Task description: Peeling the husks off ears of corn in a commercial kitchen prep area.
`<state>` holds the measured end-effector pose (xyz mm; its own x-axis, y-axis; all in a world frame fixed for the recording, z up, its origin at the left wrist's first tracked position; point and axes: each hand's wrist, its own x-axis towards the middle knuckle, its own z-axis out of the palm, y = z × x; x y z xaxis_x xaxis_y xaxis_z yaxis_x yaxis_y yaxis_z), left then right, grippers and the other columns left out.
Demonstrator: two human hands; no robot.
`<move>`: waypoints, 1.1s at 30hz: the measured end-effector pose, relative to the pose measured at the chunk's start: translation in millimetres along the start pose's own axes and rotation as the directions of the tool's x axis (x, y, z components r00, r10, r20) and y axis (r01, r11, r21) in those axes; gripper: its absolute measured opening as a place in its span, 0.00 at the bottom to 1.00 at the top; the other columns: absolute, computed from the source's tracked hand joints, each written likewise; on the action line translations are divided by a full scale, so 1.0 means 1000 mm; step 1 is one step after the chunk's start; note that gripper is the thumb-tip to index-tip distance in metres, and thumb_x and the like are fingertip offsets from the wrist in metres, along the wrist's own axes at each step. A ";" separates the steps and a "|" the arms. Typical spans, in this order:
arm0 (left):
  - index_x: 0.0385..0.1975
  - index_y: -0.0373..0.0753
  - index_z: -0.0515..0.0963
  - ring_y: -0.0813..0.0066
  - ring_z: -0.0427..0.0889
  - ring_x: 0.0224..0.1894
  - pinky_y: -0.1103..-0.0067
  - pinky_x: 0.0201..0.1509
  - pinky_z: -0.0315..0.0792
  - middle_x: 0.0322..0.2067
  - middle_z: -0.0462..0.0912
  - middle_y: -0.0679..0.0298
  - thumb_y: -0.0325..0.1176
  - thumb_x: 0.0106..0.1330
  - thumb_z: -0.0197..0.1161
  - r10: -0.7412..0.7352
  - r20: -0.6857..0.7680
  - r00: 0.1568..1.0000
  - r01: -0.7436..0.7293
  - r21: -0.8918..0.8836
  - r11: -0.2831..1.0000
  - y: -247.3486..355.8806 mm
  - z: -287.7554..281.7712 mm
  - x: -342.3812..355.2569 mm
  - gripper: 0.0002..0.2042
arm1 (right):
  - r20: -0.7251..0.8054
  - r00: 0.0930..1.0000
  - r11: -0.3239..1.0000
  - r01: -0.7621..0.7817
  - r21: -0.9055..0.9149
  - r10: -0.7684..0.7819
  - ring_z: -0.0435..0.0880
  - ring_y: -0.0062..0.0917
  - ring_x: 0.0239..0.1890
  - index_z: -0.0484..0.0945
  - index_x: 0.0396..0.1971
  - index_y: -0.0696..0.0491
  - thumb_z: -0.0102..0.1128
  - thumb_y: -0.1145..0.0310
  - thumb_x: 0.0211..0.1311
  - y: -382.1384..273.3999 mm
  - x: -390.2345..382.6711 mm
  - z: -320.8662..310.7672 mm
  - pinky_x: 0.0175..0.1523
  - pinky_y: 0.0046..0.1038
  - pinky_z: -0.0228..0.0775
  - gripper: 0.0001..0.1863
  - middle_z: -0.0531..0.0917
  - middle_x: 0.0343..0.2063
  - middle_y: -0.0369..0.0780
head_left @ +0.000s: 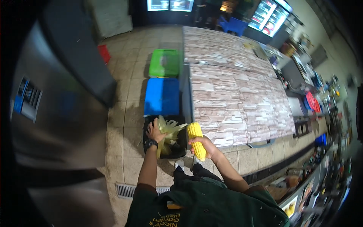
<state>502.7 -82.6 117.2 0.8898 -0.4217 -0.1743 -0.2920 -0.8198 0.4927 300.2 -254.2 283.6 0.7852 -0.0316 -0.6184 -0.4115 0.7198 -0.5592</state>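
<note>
My right hand (204, 145) is wrapped round a husked yellow ear of corn (195, 130), held tilted just right of a black bin (177, 154). Over the bin's left side, my left hand (154, 132) has its fingers apart and touches pale green-yellow corn husks (171, 130). The husks pile up inside the bin and stick up near its rim. A dark watch sits on my left wrist. What lies deeper in the bin is mostly hidden.
Beyond the black bin stand a blue-lidded bin (162, 96) and a green-lidded bin (164, 62). A large table (234, 102) with a wood-pattern top is to the right. On the left rises a steel refrigerator (72, 113). A floor drain grate (126, 190) lies near my feet.
</note>
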 end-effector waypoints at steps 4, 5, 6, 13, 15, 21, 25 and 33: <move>0.57 0.40 0.70 0.54 0.74 0.56 0.65 0.61 0.67 0.52 0.76 0.53 0.33 0.57 0.69 0.270 -0.154 0.950 -0.310 -0.398 0.864 0.035 0.019 -0.022 0.26 | -0.129 0.988 0.993 0.077 -0.094 -0.089 0.81 0.26 0.25 0.73 0.42 0.58 0.62 0.64 0.58 0.011 -0.027 -0.022 0.31 0.29 0.77 0.16 0.79 0.30 0.39; 0.52 0.38 0.74 0.57 0.77 0.53 0.67 0.58 0.69 0.48 0.79 0.54 0.30 0.59 0.68 0.285 -0.218 0.933 -0.359 -0.571 0.739 0.049 0.033 -0.037 0.21 | -0.154 0.982 0.992 0.100 -0.079 -0.111 0.81 0.27 0.25 0.73 0.42 0.58 0.62 0.63 0.59 0.016 -0.036 -0.028 0.31 0.29 0.78 0.17 0.79 0.30 0.40; 0.50 0.36 0.75 0.61 0.78 0.49 0.70 0.56 0.70 0.47 0.80 0.55 0.29 0.61 0.66 0.337 -0.225 0.914 -0.401 -0.615 0.679 0.061 0.043 -0.054 0.18 | -0.210 0.969 0.991 0.116 -0.069 -0.128 0.82 0.27 0.27 0.72 0.43 0.59 0.62 0.61 0.60 0.021 -0.046 -0.038 0.32 0.28 0.78 0.18 0.79 0.29 0.40; 0.53 0.32 0.70 0.80 0.77 0.41 0.81 0.45 0.72 0.42 0.78 0.63 0.30 0.71 0.56 0.490 0.432 0.757 0.180 -0.859 0.479 0.133 0.095 -0.171 0.14 | -0.525 0.789 0.945 0.306 -0.116 -0.320 0.81 0.22 0.41 0.72 0.52 0.58 0.61 0.53 0.57 0.079 -0.108 -0.107 0.40 0.23 0.75 0.28 0.80 0.41 0.40; 0.54 0.33 0.71 0.79 0.77 0.41 0.82 0.45 0.71 0.41 0.78 0.64 0.33 0.72 0.55 0.597 0.616 0.514 0.209 -0.765 0.609 0.180 0.075 -0.195 0.15 | -0.576 0.754 0.898 0.434 0.076 -0.316 0.81 0.22 0.41 0.72 0.53 0.57 0.66 0.56 0.55 0.082 -0.138 -0.116 0.43 0.23 0.75 0.29 0.81 0.40 0.39; 0.49 0.33 0.75 0.80 0.77 0.38 0.82 0.43 0.70 0.35 0.80 0.65 0.35 0.72 0.57 0.701 0.679 0.219 -0.146 -0.687 0.711 0.257 0.123 -0.225 0.14 | -0.862 0.378 0.698 0.715 0.039 -0.339 0.81 0.24 0.38 0.74 0.51 0.60 0.68 0.56 0.55 0.136 -0.223 -0.208 0.37 0.27 0.76 0.29 0.81 0.38 0.43; 0.49 0.32 0.75 0.78 0.79 0.39 0.81 0.45 0.72 0.37 0.81 0.63 0.34 0.71 0.58 0.702 0.703 0.110 -0.187 -0.679 0.710 0.310 0.162 -0.269 0.13 | -0.965 0.259 0.598 0.780 0.188 -0.035 0.83 0.30 0.37 0.74 0.51 0.60 0.68 0.51 0.55 0.193 -0.337 -0.277 0.39 0.35 0.78 0.31 0.81 0.39 0.44; 0.50 0.34 0.75 0.78 0.80 0.42 0.82 0.44 0.72 0.39 0.83 0.62 0.35 0.71 0.58 0.601 0.781 -0.172 -0.309 -0.622 0.720 0.400 0.258 -0.413 0.14 | -0.924 -0.299 0.377 0.905 -0.195 0.239 0.85 0.30 0.37 0.69 0.54 0.63 0.71 0.55 0.54 0.310 -0.534 -0.408 0.37 0.33 0.79 0.34 0.82 0.40 0.47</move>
<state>-71.8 -335.9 166.2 -0.6019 -0.7228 -0.3394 -0.2668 -0.2186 0.9386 -436.0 -296.8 215.1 -0.7607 -0.4589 -0.4590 0.4654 0.1072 -0.8786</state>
